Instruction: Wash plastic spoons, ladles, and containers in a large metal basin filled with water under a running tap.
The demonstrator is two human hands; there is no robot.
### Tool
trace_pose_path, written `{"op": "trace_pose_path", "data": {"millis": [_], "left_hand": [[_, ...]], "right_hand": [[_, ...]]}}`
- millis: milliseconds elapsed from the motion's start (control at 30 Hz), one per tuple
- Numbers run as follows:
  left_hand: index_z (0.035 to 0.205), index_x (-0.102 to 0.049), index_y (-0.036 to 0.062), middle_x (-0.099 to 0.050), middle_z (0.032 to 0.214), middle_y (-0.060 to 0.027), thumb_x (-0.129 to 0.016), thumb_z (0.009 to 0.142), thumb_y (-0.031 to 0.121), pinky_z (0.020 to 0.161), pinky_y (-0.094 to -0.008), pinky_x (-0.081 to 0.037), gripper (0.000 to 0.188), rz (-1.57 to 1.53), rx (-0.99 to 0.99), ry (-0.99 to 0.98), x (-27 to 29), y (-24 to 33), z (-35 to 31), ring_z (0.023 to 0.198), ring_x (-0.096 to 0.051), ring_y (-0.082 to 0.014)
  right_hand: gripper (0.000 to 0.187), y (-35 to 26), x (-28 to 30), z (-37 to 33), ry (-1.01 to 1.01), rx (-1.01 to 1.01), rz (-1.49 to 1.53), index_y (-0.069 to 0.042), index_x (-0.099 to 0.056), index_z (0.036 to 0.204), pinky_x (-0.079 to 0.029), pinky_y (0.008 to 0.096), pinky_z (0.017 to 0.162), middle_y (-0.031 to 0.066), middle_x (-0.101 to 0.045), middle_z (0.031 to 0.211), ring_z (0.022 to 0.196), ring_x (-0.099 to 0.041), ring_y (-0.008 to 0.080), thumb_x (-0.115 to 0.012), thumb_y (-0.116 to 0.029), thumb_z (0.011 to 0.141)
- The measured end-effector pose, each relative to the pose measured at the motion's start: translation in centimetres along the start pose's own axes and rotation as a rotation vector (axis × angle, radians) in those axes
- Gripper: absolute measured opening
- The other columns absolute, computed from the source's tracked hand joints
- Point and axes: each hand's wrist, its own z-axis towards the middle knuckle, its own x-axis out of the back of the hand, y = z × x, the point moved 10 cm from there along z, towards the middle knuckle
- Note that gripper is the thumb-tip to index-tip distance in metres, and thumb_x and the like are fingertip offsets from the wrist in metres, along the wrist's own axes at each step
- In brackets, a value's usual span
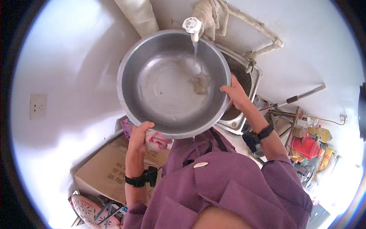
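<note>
A large round grey basin [164, 84] is held up under a white tap [193, 26]. A thin stream of water [195, 49] falls from the tap into it, and the surface ripples at its right side. My left hand [139, 133] grips the near left rim, thumb over the edge. On the right side of the rim my right hand [237, 93] has a like hold, with the thumb on top. The fingers of both hands are mostly hidden beneath the basin.
Behind the basin's right side is a metal sink [254, 82] with its own tap [250, 65]. A cloth [211, 17] hangs by the pipe [248, 21]. Low on the left are a cardboard box [103, 168] and a pink patterned stool [89, 210]; a red container [306, 147] stands right.
</note>
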Motion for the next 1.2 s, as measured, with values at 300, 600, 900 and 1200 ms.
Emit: {"op": "trace_pose_path", "data": {"millis": [300,600,900,1200], "left_hand": [[0.1,-0.063,0.0003,-0.065,0.09,-0.0094,-0.068,0.074,0.019,0.071,-0.0359,-0.053,0.032,-0.006,0.07,-0.214,-7.8,-2.3,3.2,0.077,-0.065,-0.024],[0.113,-0.056,-0.0051,-0.064,0.095,-0.011,-0.066,0.078,0.013,0.068,-0.0336,-0.053,0.041,-0.083,0.136,-0.076,1.3,-3.2,2.3,0.078,-0.064,-0.0225],[0.1,-0.062,-0.0027,-0.065,0.088,-0.0081,-0.069,0.077,0.014,0.071,-0.0333,-0.053,0.03,-0.125,0.1,-0.323,-7.3,-4.1,6.3,0.078,-0.064,-0.0194],[0.105,-0.061,-0.004,-0.065,0.095,-0.0102,-0.067,0.076,0.013,0.076,-0.0342,-0.052,0.033,-0.02,0.071,-0.157,-0.8,-3.3,3.7,0.082,-0.064,-0.0215]], "right_hand": [[0.058,-0.8,9.0,-4.5,0.19,0.038,0.029,-0.004,-0.041,0.132,-0.049,0.0316,0.076,0.0093,-0.058,0.107,0.091,-0.058,0.0188,-0.057,-0.006,0.076],[0.052,-2.6,1.1,-3.3,0.107,-0.021,-0.073,-0.004,-0.047,0.124,-0.049,0.0324,0.077,0.0099,-0.06,0.102,0.088,-0.058,0.0198,-0.06,-0.008,0.074],[0.057,-3.1,9.0,-6.0,0.273,0.193,0.028,-0.004,-0.044,0.129,-0.047,0.0336,0.083,0.01,-0.06,0.107,0.093,-0.059,0.0213,-0.059,-0.005,0.073],[0.051,-0.3,2.9,-3.9,0.168,0.17,0.006,-0.005,-0.048,0.123,-0.045,0.0347,0.085,0.0095,-0.059,0.106,0.095,-0.057,0.0205,-0.061,-0.006,0.074]]}}
